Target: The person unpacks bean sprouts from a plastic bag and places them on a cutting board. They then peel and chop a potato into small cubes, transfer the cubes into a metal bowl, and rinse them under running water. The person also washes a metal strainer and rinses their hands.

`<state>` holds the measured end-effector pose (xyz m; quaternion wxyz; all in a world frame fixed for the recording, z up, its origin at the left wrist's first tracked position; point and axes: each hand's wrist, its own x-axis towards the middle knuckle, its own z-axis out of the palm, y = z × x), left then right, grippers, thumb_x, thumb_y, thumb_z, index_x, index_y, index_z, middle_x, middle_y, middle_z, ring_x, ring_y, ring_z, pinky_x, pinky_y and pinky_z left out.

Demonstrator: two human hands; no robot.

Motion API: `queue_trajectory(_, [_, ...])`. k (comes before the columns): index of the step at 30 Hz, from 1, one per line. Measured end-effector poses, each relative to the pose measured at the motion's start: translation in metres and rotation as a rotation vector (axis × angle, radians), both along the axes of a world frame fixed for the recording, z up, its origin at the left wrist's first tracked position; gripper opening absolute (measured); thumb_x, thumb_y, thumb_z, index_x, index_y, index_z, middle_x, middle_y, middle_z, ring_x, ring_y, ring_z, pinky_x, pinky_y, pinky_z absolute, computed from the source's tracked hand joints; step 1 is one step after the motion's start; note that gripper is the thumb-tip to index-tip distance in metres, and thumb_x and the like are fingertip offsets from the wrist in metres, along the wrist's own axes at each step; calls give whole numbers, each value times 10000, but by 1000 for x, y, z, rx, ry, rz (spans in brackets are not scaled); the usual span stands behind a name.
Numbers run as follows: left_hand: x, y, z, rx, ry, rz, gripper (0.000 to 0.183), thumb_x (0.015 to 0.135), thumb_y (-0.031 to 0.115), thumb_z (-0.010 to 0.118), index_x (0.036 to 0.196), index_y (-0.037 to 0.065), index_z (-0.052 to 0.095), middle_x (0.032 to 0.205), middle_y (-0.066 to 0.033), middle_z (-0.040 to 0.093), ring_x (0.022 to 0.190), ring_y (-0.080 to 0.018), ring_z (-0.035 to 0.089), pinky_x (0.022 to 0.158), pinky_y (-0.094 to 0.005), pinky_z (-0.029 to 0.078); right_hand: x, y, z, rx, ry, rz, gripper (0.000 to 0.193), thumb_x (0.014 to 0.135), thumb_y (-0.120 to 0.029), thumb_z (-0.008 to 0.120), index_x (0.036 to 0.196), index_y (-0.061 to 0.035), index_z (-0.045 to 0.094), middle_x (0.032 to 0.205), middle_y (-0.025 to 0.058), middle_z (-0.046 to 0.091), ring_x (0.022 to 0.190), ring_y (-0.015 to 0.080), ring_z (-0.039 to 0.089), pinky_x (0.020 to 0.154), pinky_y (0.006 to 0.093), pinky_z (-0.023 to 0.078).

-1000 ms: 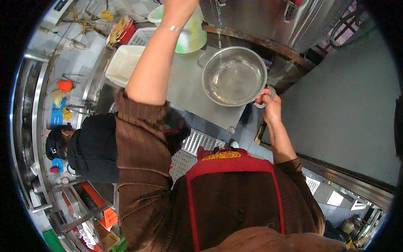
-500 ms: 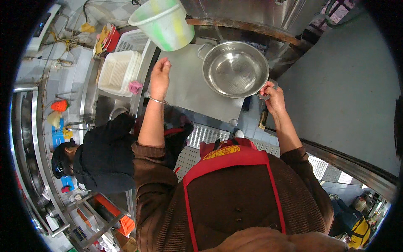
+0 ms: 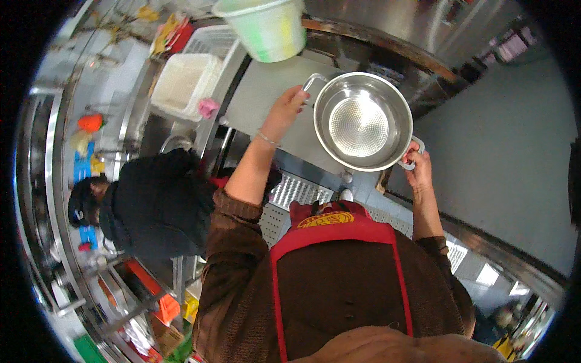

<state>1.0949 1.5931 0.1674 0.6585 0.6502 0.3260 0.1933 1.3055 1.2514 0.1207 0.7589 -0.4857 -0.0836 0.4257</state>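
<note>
A round two-handled steel pan (image 3: 358,127), with a dimple-patterned bottom, is held over the right part of the steel table. My right hand (image 3: 419,166) is closed around its right loop handle. At the other side, my left hand (image 3: 289,109) has its fingers closed at the left loop handle; the thumb and fingertips meet the metal there. The pan is open side up, and its inside holds nothing that I can see.
A pale green bucket (image 3: 269,36) stands on the steel table (image 3: 257,91) at the back. White baskets (image 3: 184,85) and a pink cloth (image 3: 208,107) lie to the left. Close on my left a person in black (image 3: 160,206) bends over the sink. A grey panel (image 3: 502,163) rises at right.
My left hand has moved right, from open beside the pan to its left handle. The pan and my right hand now appear lower and farther right, while the view has also shifted.
</note>
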Motion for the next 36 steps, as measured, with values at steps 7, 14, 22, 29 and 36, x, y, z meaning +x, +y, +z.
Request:
queue_trajectory(7, [-37,-5,17,-76,-53,205,365,1049,312,497,1185,1,631,945,-68,693,803,-134,628,732,-286,529,-7,25,5,-50,29,95,223,731,-2,523,926,32,626,734,60,576,628,135,512,618,262,401])
queue_trajectory(14, [-97,-59,30,-239,-61,311,385,1053,362,487,1100,33,681,842,-35,676,792,-150,644,743,-305,533,10,27,33,-39,-86,220,257,709,-58,532,932,26,630,718,52,579,549,114,478,538,232,373])
queue_trajectory(22, [-197,-105,75,-240,-271,335,445,1064,398,460,949,41,700,725,-5,664,669,-89,582,641,-242,407,-33,57,101,8,-70,348,273,655,-56,546,907,13,622,736,59,584,460,112,421,422,237,325])
queue_trajectory(29, [-360,-170,166,-301,-464,405,482,1026,447,531,944,5,704,720,-25,657,612,-125,601,567,-276,498,-142,85,195,193,-155,730,369,684,-82,565,1012,32,688,755,55,641,444,96,417,408,224,329])
queue_trajectory(36, [-561,-261,197,-381,-334,564,448,1030,377,540,770,33,660,684,-80,671,595,-182,665,577,-299,552,-329,157,198,103,-72,1020,257,676,-101,566,909,1,610,731,11,579,499,68,426,426,219,301])
